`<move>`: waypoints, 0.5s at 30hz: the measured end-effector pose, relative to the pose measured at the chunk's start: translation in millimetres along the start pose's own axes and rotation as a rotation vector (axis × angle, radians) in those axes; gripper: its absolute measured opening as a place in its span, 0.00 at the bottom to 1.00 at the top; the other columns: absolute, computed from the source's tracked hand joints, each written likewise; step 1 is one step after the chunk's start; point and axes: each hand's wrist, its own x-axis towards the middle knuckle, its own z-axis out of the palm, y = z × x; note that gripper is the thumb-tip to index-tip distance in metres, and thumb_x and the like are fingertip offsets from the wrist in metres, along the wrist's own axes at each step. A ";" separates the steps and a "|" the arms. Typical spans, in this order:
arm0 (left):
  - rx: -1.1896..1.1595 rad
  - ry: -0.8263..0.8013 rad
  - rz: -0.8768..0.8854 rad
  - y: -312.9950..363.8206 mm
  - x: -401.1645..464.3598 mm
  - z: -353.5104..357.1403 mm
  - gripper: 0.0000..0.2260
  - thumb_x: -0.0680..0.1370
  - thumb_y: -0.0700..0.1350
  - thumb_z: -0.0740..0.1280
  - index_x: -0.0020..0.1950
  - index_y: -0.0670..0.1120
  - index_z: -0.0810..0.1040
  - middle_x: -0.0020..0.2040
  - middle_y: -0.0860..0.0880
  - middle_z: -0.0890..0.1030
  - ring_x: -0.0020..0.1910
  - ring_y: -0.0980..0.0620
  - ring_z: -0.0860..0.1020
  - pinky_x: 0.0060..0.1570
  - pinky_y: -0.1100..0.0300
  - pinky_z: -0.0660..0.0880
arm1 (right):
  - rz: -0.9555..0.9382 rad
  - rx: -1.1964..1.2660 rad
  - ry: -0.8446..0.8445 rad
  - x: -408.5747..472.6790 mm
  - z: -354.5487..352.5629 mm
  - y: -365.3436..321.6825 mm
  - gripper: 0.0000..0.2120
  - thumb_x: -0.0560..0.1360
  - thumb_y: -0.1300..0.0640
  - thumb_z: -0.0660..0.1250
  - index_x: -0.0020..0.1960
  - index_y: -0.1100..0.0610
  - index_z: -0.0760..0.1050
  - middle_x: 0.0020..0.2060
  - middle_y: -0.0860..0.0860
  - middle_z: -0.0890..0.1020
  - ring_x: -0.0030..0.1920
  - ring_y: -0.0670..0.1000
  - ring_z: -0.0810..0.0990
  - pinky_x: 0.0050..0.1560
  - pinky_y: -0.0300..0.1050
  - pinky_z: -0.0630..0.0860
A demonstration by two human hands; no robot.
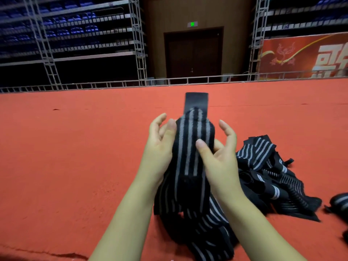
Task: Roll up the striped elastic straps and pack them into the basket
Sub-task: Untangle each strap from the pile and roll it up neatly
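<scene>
A black elastic strap with grey stripes (190,153) stands upright between my hands, its plain dark end tab (196,101) sticking up at the top. My left hand (160,146) holds its left side, thumb on the strap's upper edge and fingers spread. My right hand (218,157) holds the right side, thumb pressed on the striped front. The strap's loose length hangs down and piles on the floor between my forearms. No basket is in view.
A heap of more striped straps (271,178) lies on the red carpet (75,147) to the right. A rolled strap (339,202) shows at the right edge. A metal rail, scaffold seating, dark doors and a red banner stand beyond the carpet.
</scene>
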 end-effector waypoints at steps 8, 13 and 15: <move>0.071 -0.102 -0.035 -39.2 -38.4 5.4 0.31 0.71 0.47 0.72 0.70 0.62 0.63 0.63 0.57 0.79 0.63 0.58 0.77 0.67 0.48 0.72 | 0.059 0.069 0.181 46.4 16.3 -9.7 0.26 0.79 0.60 0.64 0.70 0.47 0.56 0.47 0.51 0.82 0.47 0.51 0.81 0.56 0.55 0.78; -0.039 -0.024 0.032 -17.4 -20.3 0.1 0.36 0.77 0.35 0.69 0.74 0.65 0.58 0.52 0.50 0.85 0.54 0.50 0.83 0.57 0.49 0.78 | 0.094 -0.048 0.026 54.5 10.5 -14.9 0.28 0.80 0.52 0.63 0.74 0.45 0.53 0.47 0.50 0.83 0.51 0.53 0.82 0.59 0.57 0.77; -0.140 0.047 0.055 -8.5 -10.4 -1.9 0.33 0.78 0.34 0.66 0.73 0.62 0.61 0.49 0.47 0.85 0.50 0.50 0.84 0.49 0.55 0.79 | 0.078 -0.086 -0.149 43.1 -1.2 -17.8 0.32 0.78 0.47 0.63 0.76 0.42 0.50 0.45 0.46 0.84 0.51 0.49 0.83 0.59 0.50 0.77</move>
